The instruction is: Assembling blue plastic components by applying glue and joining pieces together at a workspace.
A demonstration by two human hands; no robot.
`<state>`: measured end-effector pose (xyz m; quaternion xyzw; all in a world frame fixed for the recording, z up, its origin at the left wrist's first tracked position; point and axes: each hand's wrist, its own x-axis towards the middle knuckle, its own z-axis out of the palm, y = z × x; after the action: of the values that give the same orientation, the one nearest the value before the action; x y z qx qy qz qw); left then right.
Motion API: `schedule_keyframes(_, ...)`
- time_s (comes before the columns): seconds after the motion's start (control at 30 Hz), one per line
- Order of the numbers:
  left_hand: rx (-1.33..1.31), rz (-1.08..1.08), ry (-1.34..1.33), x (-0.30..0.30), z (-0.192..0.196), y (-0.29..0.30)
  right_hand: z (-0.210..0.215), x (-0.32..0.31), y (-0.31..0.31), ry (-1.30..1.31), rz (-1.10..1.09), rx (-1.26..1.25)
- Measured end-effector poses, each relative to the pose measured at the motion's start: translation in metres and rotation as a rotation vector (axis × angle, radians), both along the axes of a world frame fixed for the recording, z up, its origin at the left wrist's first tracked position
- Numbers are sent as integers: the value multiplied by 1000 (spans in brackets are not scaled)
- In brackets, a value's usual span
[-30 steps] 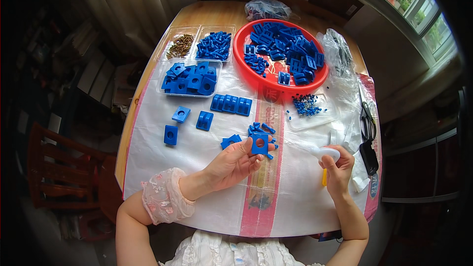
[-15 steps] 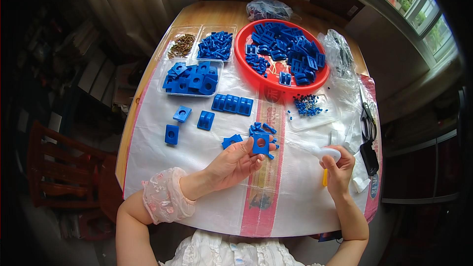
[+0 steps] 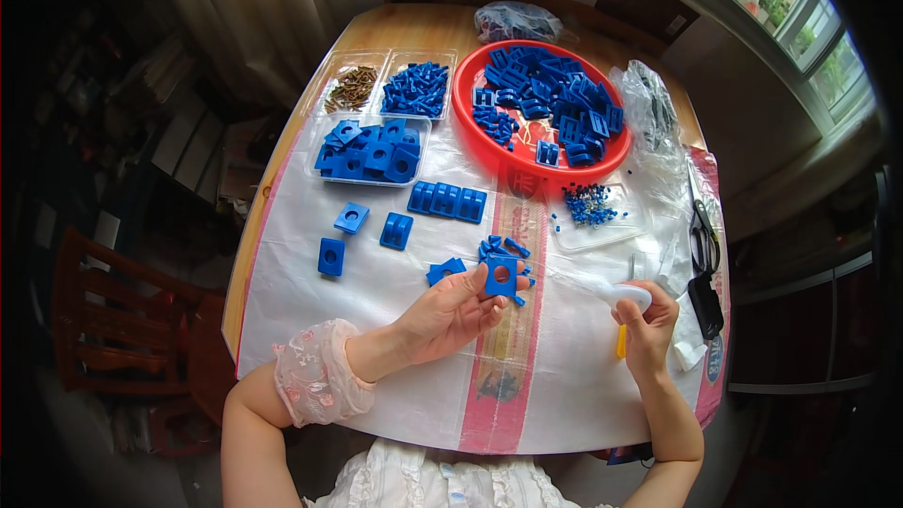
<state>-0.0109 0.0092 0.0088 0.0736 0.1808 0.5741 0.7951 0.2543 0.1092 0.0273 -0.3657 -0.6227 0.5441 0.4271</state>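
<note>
My left hand (image 3: 451,306) pinches a flat blue plastic plate (image 3: 501,276) with a round hole, holding it up over the middle of the table. Behind it lie a small heap of blue pegs (image 3: 515,246) and another blue plate (image 3: 446,270). My right hand (image 3: 649,325) is closed on a white tool (image 3: 628,297) with a smooth, rounded end. What the tool is, I cannot tell. Beside that hand a yellow piece (image 3: 621,341) shows, partly hidden by the fingers. Farther left rest single blue pieces (image 3: 396,231) and a joined row of blue pieces (image 3: 448,201).
At the back stands a red basin (image 3: 621,165) full of blue parts. Clear trays hold brass screws (image 3: 351,88), blue pegs (image 3: 415,89) and blue plates (image 3: 372,152). Small beads (image 3: 591,205) lie on a clear lid. Black-handled scissors (image 3: 704,235) and plastic bags (image 3: 651,103) line the right side.
The whole view has shifted very slightly. Both hands keep their holds on the blue plate and the white tool.
</note>
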Motion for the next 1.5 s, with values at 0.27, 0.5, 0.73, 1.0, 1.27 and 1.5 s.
schedule_keyframes(0.27, -2, -5, -12, 0, -1, 0, 2, -1, 0, -6, 9, 4)
schedule_keyframes(0.5, -1, -7, -4, 0, -1, 0, 0, 3, 1, 56, 40, -43)
schedule_keyframes(0.73, 0, -10, 1, 1, 0, 0, 0, 4, 1, 43, 40, -25)
schedule_keyframes(1.0, 5, -8, -9, 1, -1, 0, -3, 5, 2, 54, 45, -25)
schedule_keyframes(1.27, 14, -17, -15, 0, -3, 0, -1, 1, 1, -3, 11, 12)
schedule_keyframes(1.5, 17, -13, 10, 0, -2, -1, 0, 3, 1, 37, 33, -39)
